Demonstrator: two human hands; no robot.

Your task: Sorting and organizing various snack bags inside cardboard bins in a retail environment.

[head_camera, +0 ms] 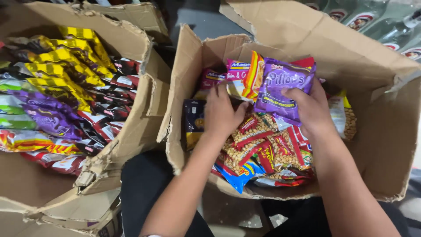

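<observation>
The right hand (pixel 312 107) gripped a purple snack packet (pixel 283 90), fingers curled over its lower edge, the packet standing upright above them inside the cardboard box (pixel 386 131). The left hand (pixel 220 112) lay beside it, fingers buried among peanut packets (pixel 258 147).

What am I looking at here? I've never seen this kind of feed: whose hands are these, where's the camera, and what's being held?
There is no machine: a person works with bare hands, and the single camera sits on their head, looking down. Two torn cardboard boxes hold snack packets. The right hand grips a purple packet over the right box. The left hand reaches among the packets there, beside a pink packet; whether it grips anything is unclear. Peanut packets lie underneath. The left box holds yellow packets and others.
</observation>
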